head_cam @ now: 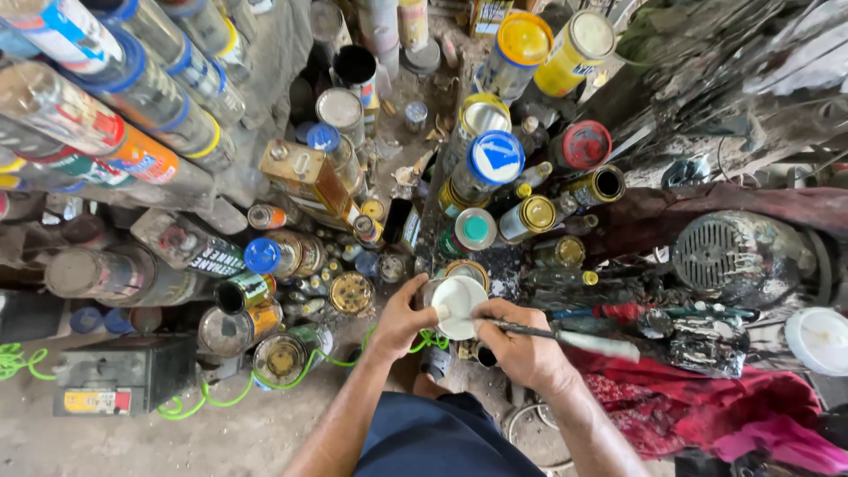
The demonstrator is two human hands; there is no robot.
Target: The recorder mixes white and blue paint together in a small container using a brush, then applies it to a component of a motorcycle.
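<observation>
Left hand (402,320) is clamped around a small round white container (459,305), near centre. Right hand (521,340) grips a thin paint-caked brush (565,336), its tip inside. Dusty tins (265,256) crowd the far floor.

My left hand (405,316) and my right hand (519,340) are both bare: no gloves, no rings, no watch or band at either wrist. My forearms are likewise uncovered along their whole visible length, with no sleeve reaching down to them; the upper arms lie outside the view, so I cannot tell what covers them. Fine dark hair shows along both forearms. Between the forearms, at the lower edge of the view, appears my dark navy garment (442,437), plain cloth without visible print, button or seam marking; whether it is shorts or trousers cannot be told.
</observation>
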